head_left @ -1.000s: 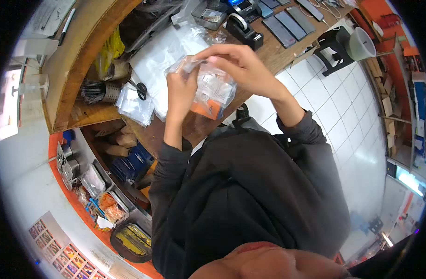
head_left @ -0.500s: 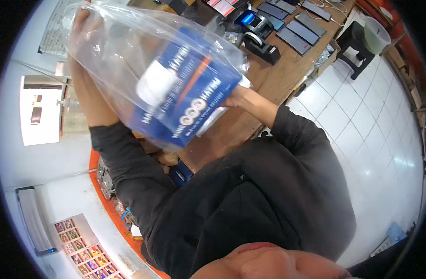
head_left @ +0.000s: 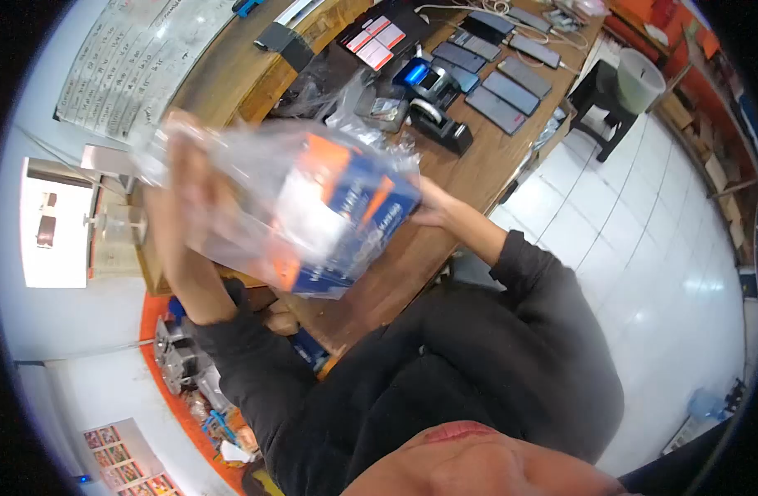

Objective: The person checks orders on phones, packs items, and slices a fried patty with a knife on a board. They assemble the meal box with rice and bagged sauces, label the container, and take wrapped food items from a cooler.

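Observation:
A blue, orange and white printed package (head_left: pixel 358 219) sits inside a clear plastic bag (head_left: pixel 247 178) above the wooden table. My right hand (head_left: pixel 433 202) grips the package at its right end, with most of the fingers hidden behind it. At the left, the bag's loose end gathers around my left hand (head_left: pixel 193 178), which is blurred by motion but looks closed on the plastic. Whether the package is a box or a soft pack, I cannot tell.
Several phones (head_left: pixel 511 91) lie on the wooden table (head_left: pixel 470 174), near a black tape dispenser (head_left: pixel 441 128) and a small device with a blue-lit screen (head_left: pixel 424 76). Red-and-white cards (head_left: pixel 377 41) lie farther back. A black stool (head_left: pixel 598 103) carries a translucent bucket (head_left: pixel 641 80).
My left hand has come down from the top, and the bag's end with it. The package has shifted slightly lower and turned, showing orange patches. The camera view has tilted, revealing more whiteboard.

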A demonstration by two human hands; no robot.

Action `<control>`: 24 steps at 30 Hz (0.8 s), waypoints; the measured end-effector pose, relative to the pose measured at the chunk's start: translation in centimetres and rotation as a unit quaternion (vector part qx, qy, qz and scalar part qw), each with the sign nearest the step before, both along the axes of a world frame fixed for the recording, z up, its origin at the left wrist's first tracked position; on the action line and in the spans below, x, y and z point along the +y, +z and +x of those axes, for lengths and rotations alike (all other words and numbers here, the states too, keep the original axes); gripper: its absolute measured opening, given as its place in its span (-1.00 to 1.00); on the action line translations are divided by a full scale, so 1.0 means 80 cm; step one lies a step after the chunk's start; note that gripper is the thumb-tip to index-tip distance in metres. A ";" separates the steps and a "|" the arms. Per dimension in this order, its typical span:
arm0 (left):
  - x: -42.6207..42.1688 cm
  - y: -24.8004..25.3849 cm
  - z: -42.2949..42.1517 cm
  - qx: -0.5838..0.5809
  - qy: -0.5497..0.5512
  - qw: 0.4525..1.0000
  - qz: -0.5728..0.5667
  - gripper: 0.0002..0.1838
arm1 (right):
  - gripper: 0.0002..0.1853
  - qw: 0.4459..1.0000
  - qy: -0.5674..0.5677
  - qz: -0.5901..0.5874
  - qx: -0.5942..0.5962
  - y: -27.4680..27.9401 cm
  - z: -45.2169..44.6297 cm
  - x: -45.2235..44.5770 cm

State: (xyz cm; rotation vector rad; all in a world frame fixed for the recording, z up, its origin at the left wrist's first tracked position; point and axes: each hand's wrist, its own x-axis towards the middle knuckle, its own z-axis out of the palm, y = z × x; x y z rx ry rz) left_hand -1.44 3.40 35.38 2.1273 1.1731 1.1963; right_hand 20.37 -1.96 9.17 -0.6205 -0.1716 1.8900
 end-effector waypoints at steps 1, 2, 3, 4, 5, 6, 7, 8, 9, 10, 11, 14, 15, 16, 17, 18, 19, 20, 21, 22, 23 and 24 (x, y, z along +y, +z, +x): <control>-0.017 -0.017 0.014 -0.003 -0.060 0.997 -0.052 -0.76 | -0.66 0.995 -0.056 0.022 -0.078 -0.025 0.026 0.015; -0.032 -0.039 0.031 -0.016 -0.127 0.987 -0.101 -0.78 | -0.69 0.981 -0.110 0.048 -0.153 -0.037 0.053 0.033; -0.039 -0.060 0.049 -0.094 -0.212 0.955 -0.184 -0.79 | -0.72 0.956 -0.185 0.016 -0.230 -0.020 0.077 0.045; -0.040 -0.090 0.054 -0.087 -0.198 0.948 -0.236 -0.79 | -0.73 0.921 -0.250 0.029 -0.298 -0.020 0.098 0.071; -0.040 -0.121 0.056 -0.079 -0.182 0.937 -0.288 -0.80 | -0.75 0.848 -0.313 0.116 -0.411 -0.045 0.122 0.111; -0.042 -0.145 0.061 -0.060 -0.167 0.923 -0.341 -0.83 | -0.74 0.765 -0.325 0.206 -0.517 -0.059 0.147 0.147; -0.045 -0.165 0.068 -0.042 -0.151 0.906 -0.392 -0.85 | -0.77 0.743 -0.313 0.228 -0.546 -0.064 0.164 0.184; -0.045 -0.180 0.078 -0.040 -0.204 0.889 -0.407 -0.85 | -0.75 0.694 -0.283 0.240 -0.617 -0.068 0.176 0.216; -0.045 -0.190 0.090 -0.038 -0.256 0.870 -0.421 -0.82 | -0.74 0.639 -0.251 0.251 -0.682 -0.072 0.184 0.247; -0.051 -0.197 0.100 -0.006 -0.246 0.865 -0.437 -0.78 | -0.72 0.605 -0.213 0.247 -0.726 -0.076 0.190 0.277; -0.054 -0.201 0.109 0.026 -0.237 0.858 -0.455 -0.74 | -0.71 0.567 -0.174 0.242 -0.768 -0.082 0.194 0.305; -0.053 -0.186 0.111 0.072 -0.237 0.921 -0.299 -0.68 | -0.66 0.460 -0.161 0.324 -0.811 -0.118 0.212 0.376; -0.057 -0.179 0.104 0.095 -0.196 0.949 -0.229 -0.65 | -0.66 0.453 -0.154 0.340 -0.810 -0.123 0.213 0.390; -0.064 -0.161 0.093 0.077 -0.133 0.917 -0.368 -0.64 | -0.66 0.453 -0.152 0.340 -0.810 -0.124 0.212 0.400; -0.071 -0.154 0.078 0.066 -0.109 0.917 -0.377 -0.64 | -0.65 0.440 -0.169 0.326 -0.819 -0.127 0.208 0.408; -0.083 -0.149 0.062 0.081 -0.082 0.894 -0.432 -0.67 | -0.63 0.423 -0.194 0.301 -0.833 -0.140 0.206 0.417; -0.096 -0.144 0.049 0.092 -0.057 0.868 -0.485 -0.70 | -0.62 0.418 -0.200 0.315 -0.828 -0.146 0.205 0.423; -0.105 -0.132 0.042 0.052 -0.046 0.864 -0.498 -0.73 | -0.60 0.383 -0.156 0.287 -0.864 -0.156 0.207 0.428; -0.114 -0.122 0.034 0.013 -0.036 0.859 -0.510 -0.76 | -0.59 0.398 -0.133 0.273 -0.866 -0.155 0.205 0.427; -0.127 -0.121 0.022 -0.018 -0.008 0.860 -0.509 -0.78 | -0.58 0.424 -0.130 0.245 -0.862 -0.154 0.202 0.428; -0.149 -0.138 -0.004 0.003 0.023 0.840 -0.542 -0.79 | -0.60 0.405 -0.135 0.251 -0.869 -0.163 0.205 0.435; -0.149 -0.139 -0.010 -0.054 0.031 0.858 -0.509 -0.77 | -0.63 0.439 -0.163 0.287 -0.836 -0.162 0.206 0.436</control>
